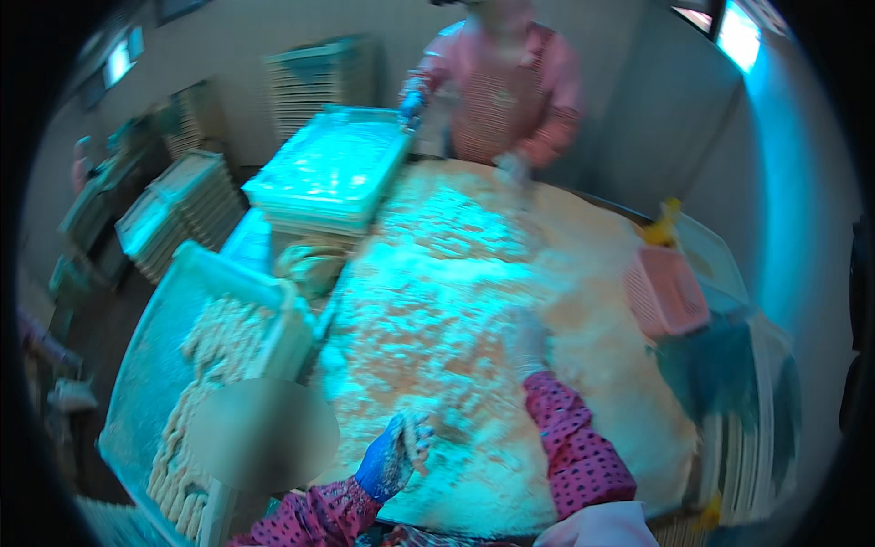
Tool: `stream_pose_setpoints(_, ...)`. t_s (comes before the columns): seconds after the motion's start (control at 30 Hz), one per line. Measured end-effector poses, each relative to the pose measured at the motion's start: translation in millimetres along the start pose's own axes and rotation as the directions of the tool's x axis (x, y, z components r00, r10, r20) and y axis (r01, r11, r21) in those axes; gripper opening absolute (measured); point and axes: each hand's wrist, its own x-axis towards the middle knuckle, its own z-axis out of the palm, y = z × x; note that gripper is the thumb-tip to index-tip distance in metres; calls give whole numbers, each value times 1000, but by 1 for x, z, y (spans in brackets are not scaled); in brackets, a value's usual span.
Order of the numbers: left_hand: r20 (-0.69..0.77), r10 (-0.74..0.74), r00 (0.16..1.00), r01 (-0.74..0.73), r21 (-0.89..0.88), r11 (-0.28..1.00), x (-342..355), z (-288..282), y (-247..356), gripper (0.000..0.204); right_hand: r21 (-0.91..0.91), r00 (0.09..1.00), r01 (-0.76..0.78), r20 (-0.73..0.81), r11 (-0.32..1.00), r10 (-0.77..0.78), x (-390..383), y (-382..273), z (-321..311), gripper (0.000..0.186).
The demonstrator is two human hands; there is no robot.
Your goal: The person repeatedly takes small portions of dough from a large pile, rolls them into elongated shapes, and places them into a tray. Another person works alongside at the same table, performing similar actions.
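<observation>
My left hand (399, 454), in a blue glove dusted white, is curled closed low over the near edge of the work table (629, 392). Something pale shows at its fingers, too unclear to name. My right hand (526, 342), in a whitish glove, reaches forward over the middle of the table and is smeared by motion, so its fingers cannot be made out. A wide layer of white, flour-like powder (428, 319) with pale lumps lies around both hands. Left of them, a tub (150, 383) holds rows of pale, finger-shaped pieces (187, 428).
Across the table stands a co-worker (501, 91) in pink. Stacked trays (328, 169) rise at the far left, with a crumpled bag (312, 266) below them. At the right edge are a pink basket (667, 290) and a yellow object (663, 223). A blurred oval (264, 433) hides part of the tub.
</observation>
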Motion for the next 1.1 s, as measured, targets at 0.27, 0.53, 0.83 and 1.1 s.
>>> stream_pose_setpoints(0.27, -177, 710, 682, -684, 190, 704, 1, -15, 272, 53, -193, 952, -126, 252, 973, 174, 36, 24, 14, 23)
stream_pose_setpoints(0.53, -99, 926, 364, -221, 957, 189, -41, -168, 442, 50, 510, 935, -348, 127, 786, 332, 33, -8, -39, 18)
stream_pose_setpoints(0.83, 488, 503, 714, -276, 855, -439, -36, -7, 214, 36, 175, 627, -303, 777, 937, 58, -133, -34, -139, 26)
stream_pose_setpoints(1.1, 425, -145, 893, -436, 743, -507, 13, -52, -54, 65, -117, 774, 95, 633, 989, 0, -225, -76, -118, 43)
